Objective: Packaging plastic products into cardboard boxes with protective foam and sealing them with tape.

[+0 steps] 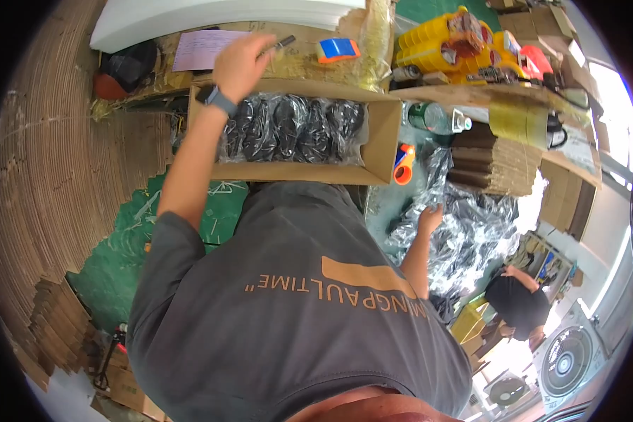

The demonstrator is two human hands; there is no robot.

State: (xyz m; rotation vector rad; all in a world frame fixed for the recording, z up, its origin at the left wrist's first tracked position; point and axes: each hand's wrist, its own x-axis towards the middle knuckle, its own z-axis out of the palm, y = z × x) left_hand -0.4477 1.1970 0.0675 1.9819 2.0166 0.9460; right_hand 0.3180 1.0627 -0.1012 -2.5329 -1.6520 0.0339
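Note:
My left hand (240, 68), with a dark watch on the wrist, reaches over the far edge of an open cardboard box (383, 144). Its fingers pinch a dark pen (283, 43) above the workbench. A pink printed sheet (205, 50) lies beside this hand, partly covered by it. Inside the box sit several black items (288, 126) in clear plastic bags, side by side in a row. Off to the right, my right hand (431, 219) is at a heap of black items in clear plastic bags (464, 225). Its fingers curl at the plastic.
A blue and orange tape dispenser (338, 49) lies on the workbench (295, 67); another dispenser (404, 165) is right of the box. Yellow tape rolls (429, 46), a bottle (429, 117) and stacked cardboard (496, 165) stand right. Flattened cardboard (56, 141) fills the left. A person (517, 302) bends behind.

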